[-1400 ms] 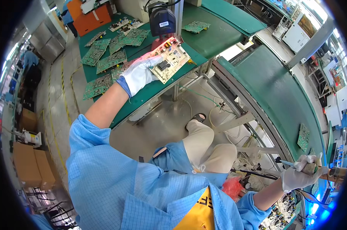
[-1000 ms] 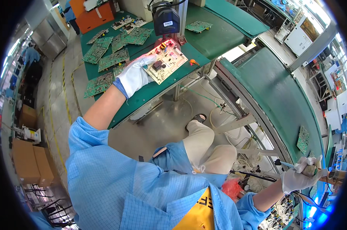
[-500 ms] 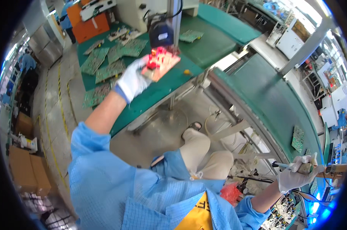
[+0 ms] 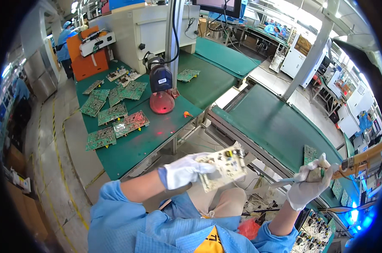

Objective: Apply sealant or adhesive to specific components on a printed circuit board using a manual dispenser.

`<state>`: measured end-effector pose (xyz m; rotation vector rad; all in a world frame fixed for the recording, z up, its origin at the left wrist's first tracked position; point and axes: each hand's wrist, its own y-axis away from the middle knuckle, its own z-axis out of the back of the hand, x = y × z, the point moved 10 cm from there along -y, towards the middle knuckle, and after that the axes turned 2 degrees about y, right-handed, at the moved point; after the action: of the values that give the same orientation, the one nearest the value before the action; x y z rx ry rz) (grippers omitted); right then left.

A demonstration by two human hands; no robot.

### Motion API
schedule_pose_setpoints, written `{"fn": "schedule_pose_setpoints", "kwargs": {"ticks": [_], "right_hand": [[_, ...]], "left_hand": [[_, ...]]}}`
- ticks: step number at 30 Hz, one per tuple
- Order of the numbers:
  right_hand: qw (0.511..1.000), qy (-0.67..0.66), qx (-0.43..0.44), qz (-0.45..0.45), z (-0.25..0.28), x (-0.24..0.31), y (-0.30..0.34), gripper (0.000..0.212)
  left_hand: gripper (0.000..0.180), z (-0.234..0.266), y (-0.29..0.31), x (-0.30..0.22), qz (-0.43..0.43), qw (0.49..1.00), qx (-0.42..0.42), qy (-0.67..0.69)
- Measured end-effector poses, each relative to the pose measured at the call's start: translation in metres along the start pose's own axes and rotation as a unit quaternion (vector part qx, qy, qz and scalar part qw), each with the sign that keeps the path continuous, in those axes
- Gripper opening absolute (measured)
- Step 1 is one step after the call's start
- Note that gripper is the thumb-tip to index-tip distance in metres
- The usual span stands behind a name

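My gloved left hand (image 4: 190, 169) grips the edge of a pale circuit board (image 4: 225, 168) with black and yellow parts, tilted in the air over my lap. My gloved right hand (image 4: 309, 182) is closed round a slim pale tool (image 4: 281, 183) whose end points toward the board. The fingers also wrap a greyish-green lump (image 4: 316, 173); its kind I cannot make out. Beyond the left hand, a dark scanner (image 4: 160, 79) on a post shines red onto the green table (image 4: 157, 141).
Several green circuit boards (image 4: 112, 114) lie at the table's left. Another board (image 4: 310, 154) rests on the green conveyor belt (image 4: 279, 118), right. A brown bar (image 4: 364, 159) extends beside my right hand. Populated boards (image 4: 313, 232) sit at lower right. A metal post (image 4: 311, 59) rises behind.
My left hand has brought the circuit board from under the scanner's red light back toward my body. My right hand has moved slightly up and left with its tool. The view has shifted.
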<state>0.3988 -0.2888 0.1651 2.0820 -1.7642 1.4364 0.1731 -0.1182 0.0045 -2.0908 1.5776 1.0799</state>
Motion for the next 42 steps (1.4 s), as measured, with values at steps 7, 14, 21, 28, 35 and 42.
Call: {"fn": "schedule_pose_setpoints", "kwargs": {"ticks": [7,14,21,28,35,42], "right_hand": [[0.998,-0.035,0.039,-0.045,-0.023,-0.002,0.015,0.036],[0.997,-0.038,0.061,-0.03,-0.025,-0.008,0.01,0.039],[0.996,-0.001,0.089,-0.014,-0.018,-0.002,0.01,0.047],[0.976,0.203,0.045,0.06,-0.012,0.016,0.017,0.047],[0.992,0.08,0.098,0.019,-0.018,0.002,0.013,0.048],[0.993,0.051,0.106,0.009,-0.013,0.006,0.015,0.051]], "left_hand": [[0.061,-0.061,-0.034,0.014,-0.119,0.953,0.074,-0.267],[0.055,-0.094,-0.042,0.033,-0.003,0.995,0.095,0.04],[0.056,-0.099,-0.053,0.04,0.005,0.996,0.083,-0.044],[0.045,-0.111,-0.049,0.048,-0.011,0.991,0.109,-0.077],[0.039,-0.106,-0.055,0.052,-0.062,0.976,0.128,-0.164],[0.033,-0.109,-0.052,0.049,-0.11,0.954,0.144,-0.238]]}}
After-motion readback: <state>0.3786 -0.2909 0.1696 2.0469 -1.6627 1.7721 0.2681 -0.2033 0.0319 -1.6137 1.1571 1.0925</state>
